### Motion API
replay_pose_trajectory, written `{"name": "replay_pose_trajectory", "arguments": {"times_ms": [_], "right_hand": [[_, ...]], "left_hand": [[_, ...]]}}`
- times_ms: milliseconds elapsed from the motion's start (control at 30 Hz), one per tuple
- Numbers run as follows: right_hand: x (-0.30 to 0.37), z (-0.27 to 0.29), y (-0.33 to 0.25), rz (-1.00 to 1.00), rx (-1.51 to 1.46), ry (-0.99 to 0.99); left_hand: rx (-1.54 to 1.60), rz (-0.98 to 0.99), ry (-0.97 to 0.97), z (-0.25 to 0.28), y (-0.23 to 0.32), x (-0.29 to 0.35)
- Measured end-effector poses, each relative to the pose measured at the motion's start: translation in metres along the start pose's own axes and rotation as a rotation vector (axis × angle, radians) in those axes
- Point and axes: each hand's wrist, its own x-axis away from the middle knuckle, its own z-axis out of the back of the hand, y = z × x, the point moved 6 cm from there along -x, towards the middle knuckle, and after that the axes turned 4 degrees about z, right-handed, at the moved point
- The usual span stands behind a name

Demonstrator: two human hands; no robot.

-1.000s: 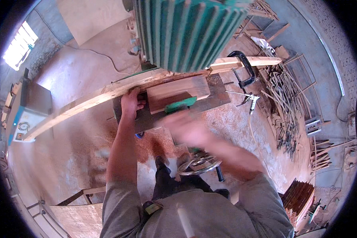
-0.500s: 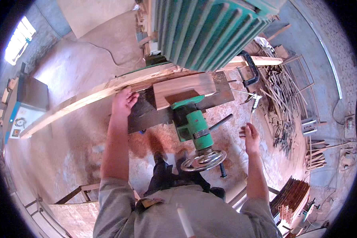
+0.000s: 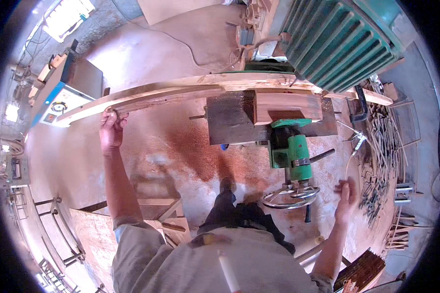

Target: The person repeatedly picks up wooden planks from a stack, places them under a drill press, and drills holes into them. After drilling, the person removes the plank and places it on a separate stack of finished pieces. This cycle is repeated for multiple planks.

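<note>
The strip [image 3: 168,99] lies left of the block [image 3: 284,107].

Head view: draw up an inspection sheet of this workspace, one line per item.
Surface: dark machine table, with a wooden block on it.
Work items: a green clamp pad stands at the block's near side; a long pale beam runs behind the block; a reddish strip lies along the beam's near side.
Clutter: piled wood scraps right; reddish sawdust on the floor.
Hands: left hand at the strip's left end, grip unclear; right hand open, blurred, nothing seen in it.
Cables: a cord on the floor beyond the beam.
Surroundings: grey-blue cabinet left; green ribbed housing overhead; bright window upper left.
</note>
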Motion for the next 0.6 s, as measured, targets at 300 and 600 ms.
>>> {"name": "replay_pose_trajectory", "arguments": {"times_ms": [300, 600], "right_hand": [[0.054, -0.095, -0.171, 0.951, 0.666, -0.331], [0.148, 0.112, -0.003, 0.346, 0.541, -0.390]], "left_hand": [[0.058, -0.253, -0.654, -0.130, 0.064, 0.090], [-0.659, -0.012, -0.973, -0.394, -0.055, 0.291]]}}
